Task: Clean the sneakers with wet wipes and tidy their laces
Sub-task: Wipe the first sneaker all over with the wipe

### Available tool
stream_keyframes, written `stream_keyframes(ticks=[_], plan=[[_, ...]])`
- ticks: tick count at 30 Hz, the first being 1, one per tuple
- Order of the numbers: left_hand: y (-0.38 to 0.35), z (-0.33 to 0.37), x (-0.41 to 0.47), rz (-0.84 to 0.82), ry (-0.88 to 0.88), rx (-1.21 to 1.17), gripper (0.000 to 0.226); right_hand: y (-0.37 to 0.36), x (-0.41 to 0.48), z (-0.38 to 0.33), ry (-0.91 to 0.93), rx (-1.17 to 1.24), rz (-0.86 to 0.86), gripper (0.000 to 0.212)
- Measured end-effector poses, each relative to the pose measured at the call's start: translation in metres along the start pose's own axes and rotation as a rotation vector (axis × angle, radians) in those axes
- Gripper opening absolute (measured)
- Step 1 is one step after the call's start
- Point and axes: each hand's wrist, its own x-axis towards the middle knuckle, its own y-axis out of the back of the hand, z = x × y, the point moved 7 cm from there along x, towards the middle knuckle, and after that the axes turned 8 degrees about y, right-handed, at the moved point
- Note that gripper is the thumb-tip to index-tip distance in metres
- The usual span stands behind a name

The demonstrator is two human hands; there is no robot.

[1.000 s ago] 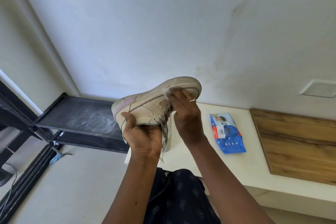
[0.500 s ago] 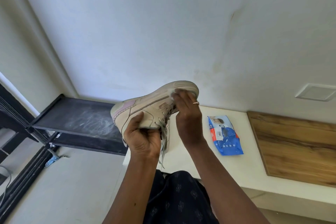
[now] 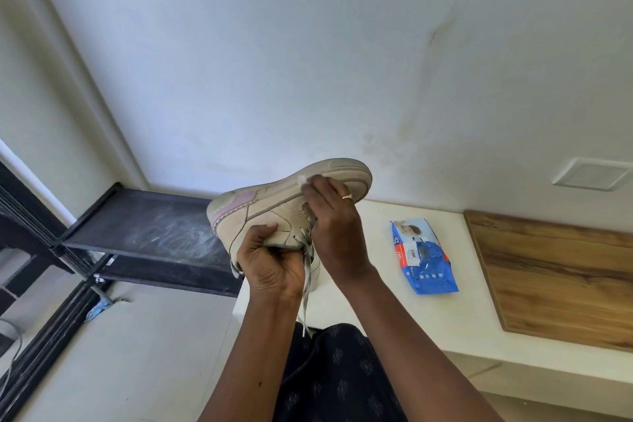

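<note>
A beige sneaker (image 3: 260, 209) with a pink heel patch is held up in the air, sole uppermost. My left hand (image 3: 272, 265) grips it from below at the collar. Grey laces (image 3: 306, 288) dangle past that hand toward my lap. My right hand (image 3: 332, 216) presses a small white wet wipe (image 3: 303, 180) against the side of the shoe near the sole edge. Behind my hands, a second sneaker (image 3: 315, 267) stands on the white bench, mostly hidden. A blue pack of wet wipes (image 3: 423, 257) lies on the bench to the right.
The white bench (image 3: 376, 288) runs right along the wall, with a wooden panel (image 3: 555, 281) on it at far right. A black fabric shoe rack (image 3: 150, 233) stands to the left. A white wall plate (image 3: 591, 174) sits on the wall. My dark patterned trousers fill the bottom centre.
My right hand has slid the wipe back along the shoe's side, from the toe toward the middle. The left hand keeps its grip and the view has shifted slightly.
</note>
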Motion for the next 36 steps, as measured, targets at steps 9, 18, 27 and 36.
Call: stream_keyframes(ticks=[9, 18, 27, 36], plan=[[0.008, 0.005, -0.005, 0.025, 0.001, -0.004, 0.038, 0.028, -0.019, 0.064, -0.284, -0.076, 0.233, 0.046], [0.032, 0.003, 0.002, 0.105, 0.162, -0.081, 0.066, -0.021, -0.060, 0.091, -1.113, 1.087, 0.427, 0.031], [0.036, 0.005, -0.002, 0.158, 0.062, 0.337, 0.026, -0.021, -0.055, 0.086, -1.187, 1.170, 0.521, 0.032], [0.027, 0.005, -0.003, -0.032, 0.007, 1.168, 0.035, -0.020, -0.061, 0.089, -1.224, 1.086, 0.520, 0.033]])
